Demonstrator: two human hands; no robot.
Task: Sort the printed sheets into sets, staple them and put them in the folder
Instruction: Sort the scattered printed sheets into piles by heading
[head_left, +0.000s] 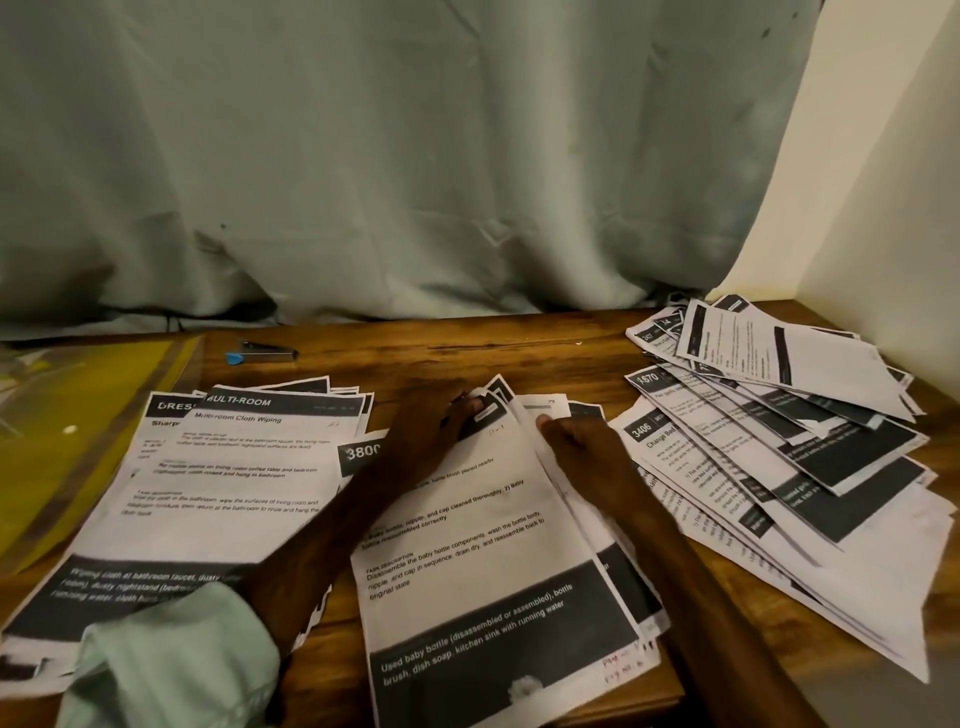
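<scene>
Left hand (435, 422): reaches in across the left pile and lies on the top left corner of the middle stack (483, 545), fingertips (475, 404) curled onto the sheet edges and pinching them.
Right hand (579, 444): grips the upper right edge of the same stack, thumb on top; the other fingers are hidden.
Middle stack: lies near the front of the wooden table (467, 348), its top sheets bowed up between the two hands.
Left pile (234, 467): loosely fanned sheets, the one headed "MULTI-ROOM" on top.
Right pile (779, 426): sheets spread wide, reaching the back right corner.
Stapler (265, 353): behind the left pile, apart from it.
Folder (83, 426): yellow, flat at the table's left edge, partly under the left pile.
Sleeve (171, 660): pale green, on the left arm.
Backdrop: green curtain (363, 156).
</scene>
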